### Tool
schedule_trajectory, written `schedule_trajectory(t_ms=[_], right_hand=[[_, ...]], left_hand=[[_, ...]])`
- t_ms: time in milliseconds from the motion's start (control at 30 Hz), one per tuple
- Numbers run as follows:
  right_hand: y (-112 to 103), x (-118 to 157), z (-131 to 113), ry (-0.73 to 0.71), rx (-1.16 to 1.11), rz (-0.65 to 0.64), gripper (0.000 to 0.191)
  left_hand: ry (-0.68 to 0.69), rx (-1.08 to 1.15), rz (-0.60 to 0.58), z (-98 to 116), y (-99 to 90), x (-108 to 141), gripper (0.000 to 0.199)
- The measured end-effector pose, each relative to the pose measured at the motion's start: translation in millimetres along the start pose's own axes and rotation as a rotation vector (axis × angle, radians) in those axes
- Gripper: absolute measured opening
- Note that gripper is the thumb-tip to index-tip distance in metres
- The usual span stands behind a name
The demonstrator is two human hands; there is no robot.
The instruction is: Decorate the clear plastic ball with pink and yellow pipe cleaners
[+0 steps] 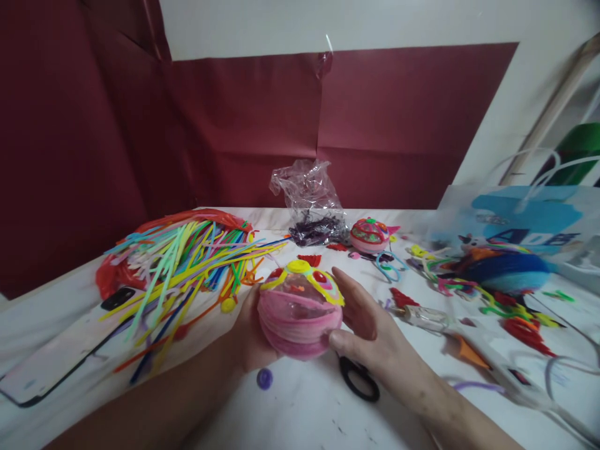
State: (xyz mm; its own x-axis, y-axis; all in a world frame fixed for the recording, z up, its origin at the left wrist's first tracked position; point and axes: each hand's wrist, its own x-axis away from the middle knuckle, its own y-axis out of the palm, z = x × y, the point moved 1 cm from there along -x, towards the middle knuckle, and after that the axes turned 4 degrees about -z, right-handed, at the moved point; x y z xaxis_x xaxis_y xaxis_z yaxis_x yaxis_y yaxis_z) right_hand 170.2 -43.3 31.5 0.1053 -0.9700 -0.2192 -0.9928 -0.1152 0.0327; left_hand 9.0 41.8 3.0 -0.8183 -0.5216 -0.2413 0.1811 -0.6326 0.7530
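A clear ball (300,325) wrapped in pink fuzzy pipe cleaners, with yellow and red trim on top, sits between my hands above the table. My left hand (248,328) cups its left side, with the fingers mostly hidden behind it. My right hand (365,322) is curved round the right side, thumb against the pink wrap and fingers partly out of sight. Below the ball lies a small purple coil (264,378). Scissors (360,378) with black handles rest under my right hand; their blades are mostly hidden.
Left: a heap of coloured pipe cleaners (187,250) and a phone (51,353). Behind: a clear plastic bag (312,194) and a second decorated ball (370,236). Right: a hot glue gun (504,369) with a cord, a blue fuzzy piece (509,272), scattered trimmings and a translucent bag (525,209).
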Motion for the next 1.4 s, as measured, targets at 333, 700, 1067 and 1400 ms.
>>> schedule_trajectory(t_ms=[333, 700, 1067, 1400], right_hand=[[4, -1, -1, -0.091, -0.083, -0.176, 0.074], [-9, -5, -8, -0.069, -0.192, -0.292, 0.075], [-12, -3, -5, -0.037, -0.164, -0.261, 0.085], [-7, -3, -3, -0.033, 0.016, -0.171, 0.08]], left_hand=[[-0.046, 0.044, 0.109, 0, 8.8, 0, 0.047], [-0.138, -0.014, 0.133, 1, 8.1, 2, 0.052], [-0.106, -0.039, 0.058, 6, 12.6, 0, 0.048], [-0.002, -0.079, 0.074, 12, 7.8, -1, 0.049]])
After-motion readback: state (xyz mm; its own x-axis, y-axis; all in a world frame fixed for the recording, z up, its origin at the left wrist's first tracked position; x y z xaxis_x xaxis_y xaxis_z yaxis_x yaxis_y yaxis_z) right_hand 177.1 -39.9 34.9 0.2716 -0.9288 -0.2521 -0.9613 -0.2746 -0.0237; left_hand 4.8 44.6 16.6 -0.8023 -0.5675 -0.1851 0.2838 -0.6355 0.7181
